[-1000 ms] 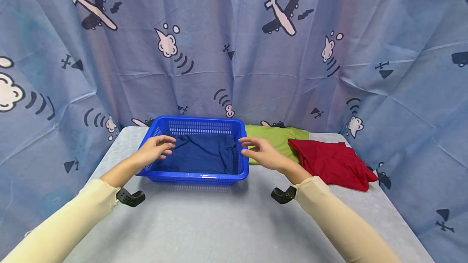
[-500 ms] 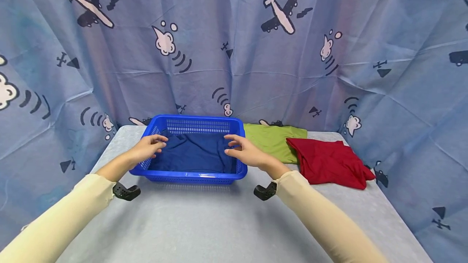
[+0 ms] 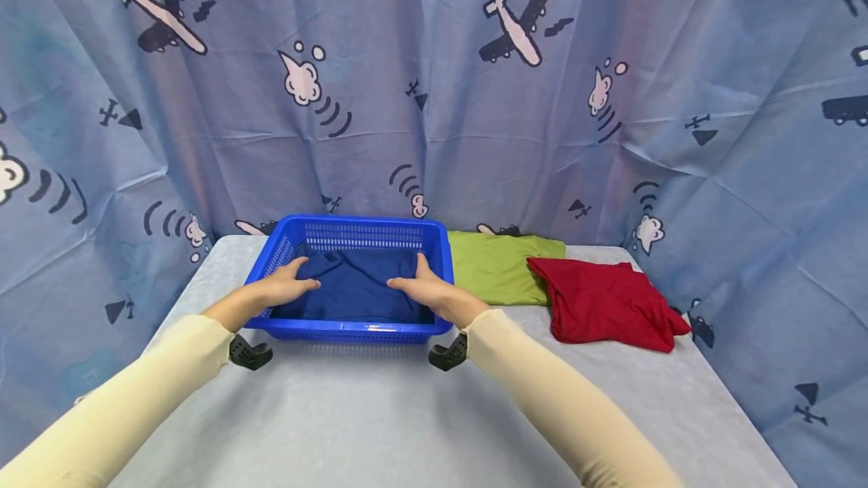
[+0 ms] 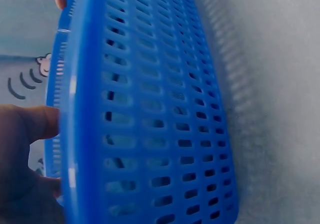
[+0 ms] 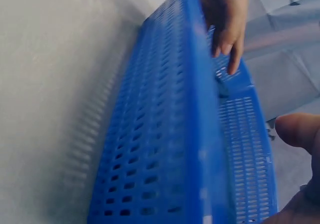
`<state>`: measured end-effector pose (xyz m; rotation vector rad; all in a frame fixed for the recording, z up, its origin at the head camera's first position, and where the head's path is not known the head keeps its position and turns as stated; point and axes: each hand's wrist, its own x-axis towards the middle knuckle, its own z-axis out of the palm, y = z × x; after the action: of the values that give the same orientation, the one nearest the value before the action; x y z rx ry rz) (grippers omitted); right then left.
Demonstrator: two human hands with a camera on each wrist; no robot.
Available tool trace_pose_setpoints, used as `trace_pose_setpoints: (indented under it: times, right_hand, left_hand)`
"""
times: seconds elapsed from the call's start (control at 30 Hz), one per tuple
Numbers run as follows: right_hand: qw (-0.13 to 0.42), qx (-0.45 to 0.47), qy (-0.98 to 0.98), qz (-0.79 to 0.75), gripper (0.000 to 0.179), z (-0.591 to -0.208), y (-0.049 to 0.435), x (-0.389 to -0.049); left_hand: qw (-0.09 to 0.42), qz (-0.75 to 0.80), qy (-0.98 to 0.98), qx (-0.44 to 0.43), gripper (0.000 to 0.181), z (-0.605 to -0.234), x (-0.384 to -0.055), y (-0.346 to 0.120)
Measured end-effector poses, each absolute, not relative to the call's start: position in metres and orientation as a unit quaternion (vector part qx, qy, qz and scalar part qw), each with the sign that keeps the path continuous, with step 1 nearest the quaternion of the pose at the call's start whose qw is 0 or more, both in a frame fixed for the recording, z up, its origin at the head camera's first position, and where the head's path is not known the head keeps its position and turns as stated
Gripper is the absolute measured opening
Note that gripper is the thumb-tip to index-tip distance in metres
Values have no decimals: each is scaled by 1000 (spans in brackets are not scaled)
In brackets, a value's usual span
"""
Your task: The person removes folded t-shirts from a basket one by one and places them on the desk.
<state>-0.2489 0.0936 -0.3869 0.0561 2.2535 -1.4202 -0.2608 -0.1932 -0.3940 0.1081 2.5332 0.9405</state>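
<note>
A blue perforated plastic basket point(image 3: 342, 327) sits toward the back left of the table, with a folded dark blue cloth point(image 3: 359, 285) lying inside. My left hand point(image 3: 281, 286) reaches over the basket's left front part, thumb spread, fingers above the cloth's left end. Mirroring it, my right hand point(image 3: 434, 288) hovers over the right part with its thumb pointing inward. In the left wrist view my left thumb point(image 4: 37, 121) shows beyond the near rim. The right wrist view has the right thumb point(image 5: 300, 131) apart from the rim. Neither hand holds anything.
To the basket's right lie a green folded cloth point(image 3: 498, 266) and a red cloth point(image 3: 610, 303) overlapping its corner. A blue curtain point(image 3: 380, 96) printed with planes hangs behind the pale grey table point(image 3: 359, 413).
My right hand has moved left from the basket's right rim to over the dark blue cloth. Both hands have lowered toward the cloth, their thumbs now spread wider. The cloths stay put.
</note>
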Motion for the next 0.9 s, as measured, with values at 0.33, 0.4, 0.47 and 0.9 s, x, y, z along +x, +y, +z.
trace_pose_setpoints:
  times: [0.33, 0.4, 0.47, 0.9]
  right_hand:
    - [227, 59, 839, -491, 102, -398, 82, -256]
    - [226, 62, 837, -494, 103, -399, 82, -258]
    - [225, 63, 835, -498, 104, -400, 82, -259]
    - [243, 51, 825, -508, 107, -408, 84, -262]
  left_hand:
    - [210, 397, 894, 9, 83, -405, -262, -194]
    - [219, 414, 883, -1, 84, -404, -262, -192]
    - [228, 428, 874, -15, 86, -402, -262, -189]
    - [229, 431, 871, -57, 95, -410, -271, -177]
